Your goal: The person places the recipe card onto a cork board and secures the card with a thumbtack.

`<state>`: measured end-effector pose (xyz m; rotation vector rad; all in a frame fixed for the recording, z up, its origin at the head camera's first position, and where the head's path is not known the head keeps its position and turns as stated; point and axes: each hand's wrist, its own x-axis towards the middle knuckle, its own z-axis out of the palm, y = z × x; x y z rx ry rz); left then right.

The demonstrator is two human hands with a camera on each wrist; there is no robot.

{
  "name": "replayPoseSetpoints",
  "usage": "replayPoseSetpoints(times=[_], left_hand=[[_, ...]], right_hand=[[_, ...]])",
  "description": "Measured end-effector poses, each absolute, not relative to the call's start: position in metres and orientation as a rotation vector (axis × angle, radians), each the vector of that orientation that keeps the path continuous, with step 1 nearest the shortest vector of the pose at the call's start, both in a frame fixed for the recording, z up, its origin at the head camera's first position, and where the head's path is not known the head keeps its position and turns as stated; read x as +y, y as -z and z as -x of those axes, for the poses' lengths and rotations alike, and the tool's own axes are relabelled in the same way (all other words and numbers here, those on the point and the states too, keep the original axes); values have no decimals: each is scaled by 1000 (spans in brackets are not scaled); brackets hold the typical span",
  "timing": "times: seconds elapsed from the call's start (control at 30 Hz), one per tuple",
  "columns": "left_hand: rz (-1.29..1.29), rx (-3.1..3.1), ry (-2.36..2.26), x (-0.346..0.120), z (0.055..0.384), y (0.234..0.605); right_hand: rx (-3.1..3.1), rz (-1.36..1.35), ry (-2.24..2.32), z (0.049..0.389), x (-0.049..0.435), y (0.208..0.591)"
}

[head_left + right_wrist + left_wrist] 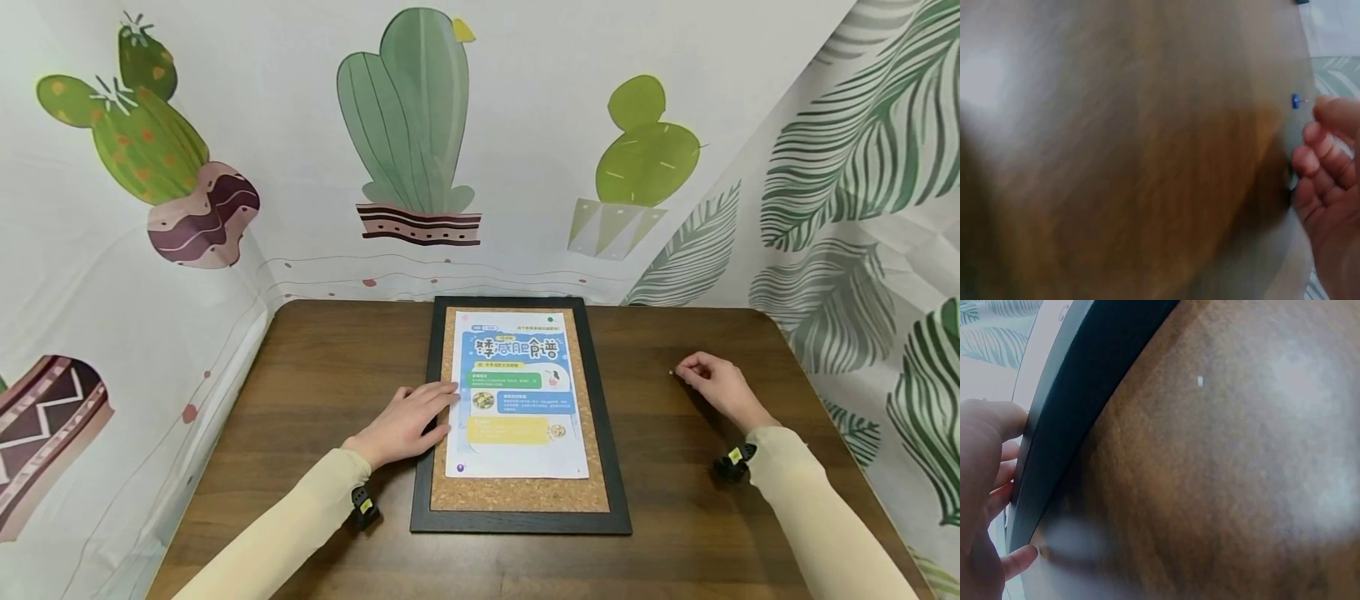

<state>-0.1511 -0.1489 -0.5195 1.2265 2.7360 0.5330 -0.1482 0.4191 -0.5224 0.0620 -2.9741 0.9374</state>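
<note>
A corkboard [525, 496] in a black frame lies on the table, with a printed paper sheet [517, 462] on it. A green pushpin [551, 319] is at the sheet's top right corner, and a purple pushpin [461, 467] at its bottom left. My left hand [405, 423] rests across the board's left frame, fingertips at the sheet's edge. To the right of the board, my right hand [712, 385] is low over the table with loosely bent fingers. Just off its fingertips lies a blue pushpin [1296, 100], its metal point toward them; a small gap shows between.
The brown wooden table [300, 367] extends on both sides of the board. Behind it and at the sides hangs a white cloth [525, 125] printed with cacti and leaves. Black wrist cameras [365, 507] sit on both wrists.
</note>
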Motion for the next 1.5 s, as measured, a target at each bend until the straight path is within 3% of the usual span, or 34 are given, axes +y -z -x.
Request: replayPoseSetpoints(times=[0.23,0.77,1.5], left_hand=[[-1222,2730,-546,-149,150,518],[-1222,2727,-540,-148,152,518],[-1211,2716,-540,-150,151,520]], right_hand=[[-2911,-250,-762,143,420,525],[-3064,-52,-892,156,411,519],[-3195,-64,-1048,159,411,512]])
